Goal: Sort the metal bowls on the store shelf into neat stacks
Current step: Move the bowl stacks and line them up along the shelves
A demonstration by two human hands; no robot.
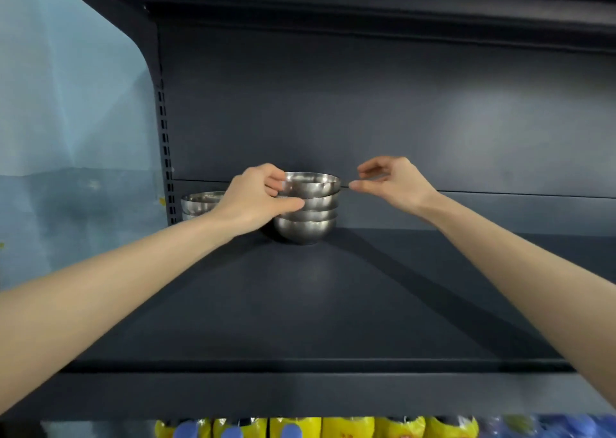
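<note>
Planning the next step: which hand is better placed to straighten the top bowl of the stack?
Left. The left hand grips the top round shiny metal bowl at its rim and side; the right hand hovers beside the rim, apparently holding nothing.

- Toward the back of the shelf [333,304], near the middle: stack [308,219] of 4 bowls.
- Left of it, by the upright [166,157]: second stack [200,203], partly behind the left hand [256,201].
- Left hand against the stack's left side, gripping the top bowl [313,184].
- Right hand [393,184] just right of the top bowl, apart.
- Below the shelf: row of bottles [350,427].
</note>
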